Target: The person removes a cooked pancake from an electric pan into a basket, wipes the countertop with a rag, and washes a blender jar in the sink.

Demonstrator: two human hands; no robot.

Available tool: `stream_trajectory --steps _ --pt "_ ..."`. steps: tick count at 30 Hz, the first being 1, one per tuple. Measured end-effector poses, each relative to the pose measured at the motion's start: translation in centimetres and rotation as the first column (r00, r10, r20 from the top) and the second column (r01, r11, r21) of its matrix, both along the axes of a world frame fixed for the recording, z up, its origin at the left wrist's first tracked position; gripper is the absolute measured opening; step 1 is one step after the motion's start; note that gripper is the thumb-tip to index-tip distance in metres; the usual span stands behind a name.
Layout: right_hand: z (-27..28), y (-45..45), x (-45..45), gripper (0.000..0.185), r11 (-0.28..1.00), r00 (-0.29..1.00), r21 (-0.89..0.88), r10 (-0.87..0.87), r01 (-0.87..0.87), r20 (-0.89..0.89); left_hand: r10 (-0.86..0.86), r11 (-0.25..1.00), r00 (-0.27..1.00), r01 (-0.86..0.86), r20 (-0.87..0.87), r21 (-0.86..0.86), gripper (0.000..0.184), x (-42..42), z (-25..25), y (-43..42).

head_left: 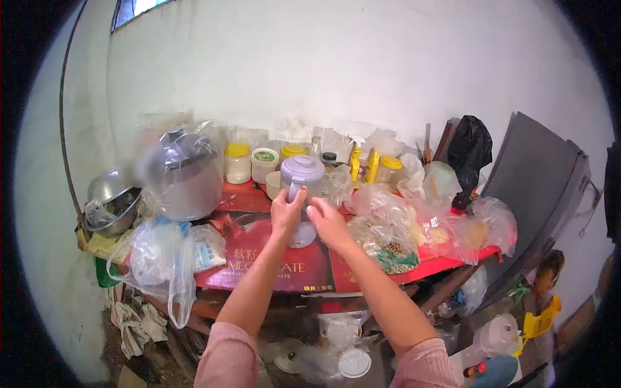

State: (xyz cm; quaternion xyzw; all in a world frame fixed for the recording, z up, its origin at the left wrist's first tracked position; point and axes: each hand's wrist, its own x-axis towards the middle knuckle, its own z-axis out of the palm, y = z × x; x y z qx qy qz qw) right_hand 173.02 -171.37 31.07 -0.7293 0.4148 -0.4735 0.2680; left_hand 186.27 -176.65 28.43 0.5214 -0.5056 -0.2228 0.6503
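A lavender lidded jug stands upright in front of me, above the red box cardboard. My left hand is closed around the jug's handle. Close to the jug's lower right side is my right hand, its fingers partly bent and apart; whether the fingertips touch the jug is hard to see. Behind the jug's left side shows a pale bowl. My hands hide part of the jug's lower body.
Yellow-lidded jars, a white tub and a yellow spray bottle line the wall. A large metal pot and plastic bags are left; a bag of speckled beans lies right. A dark panel leans nearby.
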Motion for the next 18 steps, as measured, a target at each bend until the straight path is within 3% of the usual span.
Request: stream_trajectory --steps 2,4,7,8,9,11,15,18 --pt "-1.0 0.1 1.3 0.039 0.999 1.0 0.026 0.028 -0.029 0.013 -0.161 0.987 0.96 0.162 -0.231 -0.013 0.042 -0.7 -0.1 0.3" --pt "-0.2 2.4 1.1 0.04 0.992 0.997 0.093 0.082 -0.08 -0.012 -0.083 0.996 0.954 0.068 -0.288 -0.062 0.038 -0.8 -0.1 0.6" --pt "-2.6 3.6 -1.0 0.039 0.991 0.996 -0.11 0.079 -0.073 0.052 -0.048 0.977 0.927 -0.034 -0.372 -0.21 0.031 -0.3 0.2 0.5" --pt "-1.5 5.3 -2.4 0.037 0.998 0.999 -0.048 0.043 -0.043 -0.004 -0.083 0.975 0.914 -0.007 -0.396 -0.221 0.029 -0.1 0.7 0.9" --pt "-1.3 6.4 -3.9 0.035 0.999 0.995 0.022 0.039 -0.041 0.09 -0.116 0.974 0.9 0.021 -0.419 -0.225 0.027 -0.1 1.2 2.0" --pt "-1.0 8.6 -6.5 0.032 0.987 0.96 0.147 0.02 -0.063 0.278 -0.195 0.969 0.902 0.117 -0.385 -0.216 0.024 -0.4 2.2 5.3" --pt "1.6 15.4 -11.5 0.022 0.987 0.861 0.115 -0.158 0.117 0.484 -0.346 0.937 0.884 0.311 -0.314 -0.158 0.019 -2.3 4.4 12.1" --pt "3.5 21.7 -14.8 0.019 0.949 0.85 -0.109 -0.21 0.296 0.484 -0.516 0.855 0.817 0.509 -0.258 -0.099 0.015 -5.2 4.7 17.6"
